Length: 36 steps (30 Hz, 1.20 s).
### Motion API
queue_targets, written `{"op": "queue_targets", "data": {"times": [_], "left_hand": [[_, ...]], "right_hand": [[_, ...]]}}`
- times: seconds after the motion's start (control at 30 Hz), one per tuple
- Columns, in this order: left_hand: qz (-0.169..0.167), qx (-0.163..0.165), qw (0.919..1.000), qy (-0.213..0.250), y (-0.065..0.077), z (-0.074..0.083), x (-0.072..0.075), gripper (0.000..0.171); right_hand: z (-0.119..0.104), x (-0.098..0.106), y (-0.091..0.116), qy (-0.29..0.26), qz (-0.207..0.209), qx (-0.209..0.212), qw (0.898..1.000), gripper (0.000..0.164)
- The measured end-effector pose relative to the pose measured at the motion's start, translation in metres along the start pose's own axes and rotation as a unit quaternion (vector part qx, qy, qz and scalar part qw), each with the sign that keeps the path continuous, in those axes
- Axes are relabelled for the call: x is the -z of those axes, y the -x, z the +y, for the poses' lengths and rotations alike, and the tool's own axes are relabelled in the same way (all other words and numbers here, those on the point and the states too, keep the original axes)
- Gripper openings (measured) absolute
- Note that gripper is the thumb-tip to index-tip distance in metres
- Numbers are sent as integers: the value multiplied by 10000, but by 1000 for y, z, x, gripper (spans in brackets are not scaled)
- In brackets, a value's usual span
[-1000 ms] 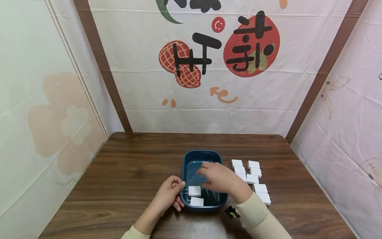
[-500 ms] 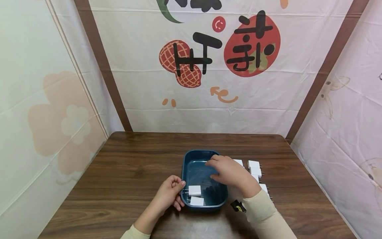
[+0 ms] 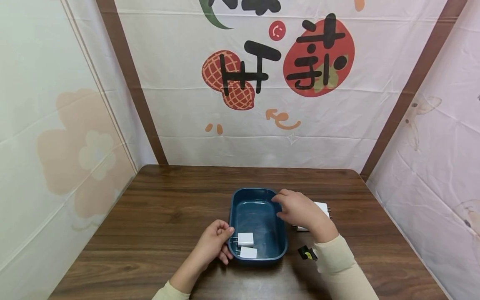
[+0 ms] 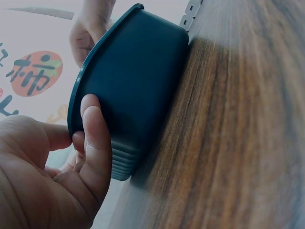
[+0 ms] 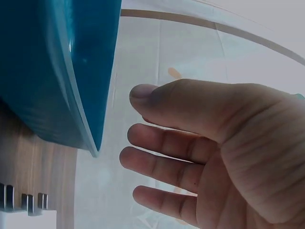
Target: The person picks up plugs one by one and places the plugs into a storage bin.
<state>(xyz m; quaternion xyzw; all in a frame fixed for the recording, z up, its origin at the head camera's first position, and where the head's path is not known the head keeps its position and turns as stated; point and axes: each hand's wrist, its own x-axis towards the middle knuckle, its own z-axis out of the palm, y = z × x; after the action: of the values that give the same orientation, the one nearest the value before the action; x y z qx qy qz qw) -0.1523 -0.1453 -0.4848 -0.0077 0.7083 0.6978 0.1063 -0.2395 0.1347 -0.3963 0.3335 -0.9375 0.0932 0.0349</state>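
Note:
A dark blue plastic bin (image 3: pixel 258 221) stands on the table. Two white charger plugs (image 3: pixel 245 239) lie inside it at the near left, prongs pointing left. My left hand (image 3: pixel 213 241) grips the bin's left rim; in the left wrist view the thumb and curled fingers (image 4: pixel 93 129) pinch the wall. My right hand (image 3: pixel 301 212) hovers by the bin's right rim, its fingers loosely extended and holding nothing, as the right wrist view of the hand (image 5: pixel 209 152) confirms. Beyond and partly under it, more white charger plugs (image 3: pixel 322 206) are largely hidden by hand and sleeve.
The brown wooden table (image 3: pixel 180 200) extends around the bin. By the right sleeve is a small black item (image 3: pixel 307 253) with a yellow mark. A printed white cloth (image 3: pixel 262 150) hangs behind the table, with further cloth at both sides.
My right hand has moved right, from over the bin's interior to its right rim, now covering most of the plugs on the table. My left hand and the two plugs inside stay put.

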Motion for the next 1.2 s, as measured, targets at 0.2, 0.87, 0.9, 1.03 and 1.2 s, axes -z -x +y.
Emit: {"op": "queue_targets", "data": {"times": [0.2,0.87,0.9,1.03,1.2], "left_hand": [[-8,2,10000,33,1,1,0,30],[-62,46,10000,16,-2,0,1,30],[-54,43,10000,12,-2,0,1,29],[-38,13,10000,9,-1,1,1,29],[-59,30,10000,3,1,2,0,31]], "right_hand": [[6,0,1,-37,-106,-123,9999,35],[15,-9,5,149,-460,-373,9981,25],[16,-10,5,123,-446,-344,9983,25],[22,-13,8,200,-391,-274,9987,28],[29,-15,15,286,-608,-410,9969,25]]}}
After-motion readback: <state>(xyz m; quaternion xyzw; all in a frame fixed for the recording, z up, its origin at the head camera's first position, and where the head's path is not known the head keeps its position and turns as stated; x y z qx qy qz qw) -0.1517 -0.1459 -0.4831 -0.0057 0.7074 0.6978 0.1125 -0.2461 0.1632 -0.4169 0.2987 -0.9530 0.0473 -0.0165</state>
